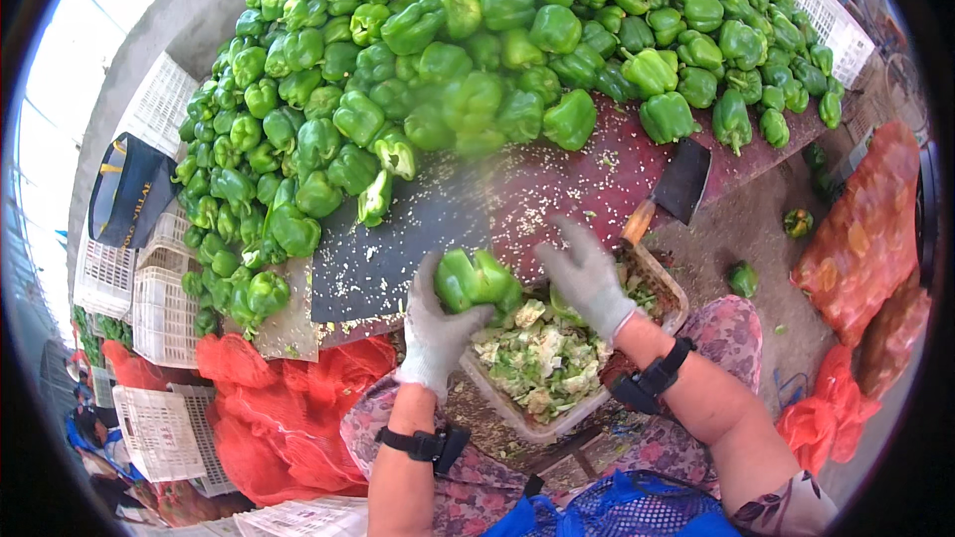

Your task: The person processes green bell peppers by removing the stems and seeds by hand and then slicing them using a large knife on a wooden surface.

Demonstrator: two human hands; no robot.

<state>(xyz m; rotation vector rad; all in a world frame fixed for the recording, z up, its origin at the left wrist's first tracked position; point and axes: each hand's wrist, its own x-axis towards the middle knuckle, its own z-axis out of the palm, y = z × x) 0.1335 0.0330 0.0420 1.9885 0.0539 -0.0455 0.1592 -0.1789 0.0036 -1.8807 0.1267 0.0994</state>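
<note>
My left hand (pixel 440 328), in a pale work glove, grips a green bell pepper (pixel 476 280) above the near edge of the table. Apart from the pepper, my gloved right hand (pixel 589 283) is held with its fingers spread, slightly blurred. Beneath both hands a plastic tub (pixel 545 430) holds pepper cores, seeds and trimmings (pixel 542 363). A green piece, partly hidden by my right hand, lies near the tub's far side. Cut pepper pieces (pixel 375 199) rest at the front of the pile. A cleaver (pixel 682 182) with a wooden handle lies at the table's right edge.
A big heap of green bell peppers (pixel 507 8) covers the far side of the seed-strewn table (pixel 398 264). Red mesh sacks (pixel 288 423) and white crates (pixel 164 313) stand on the left. A filled mesh sack (pixel 865 229) stands right. Loose peppers (pixel 742 279) lie on the floor.
</note>
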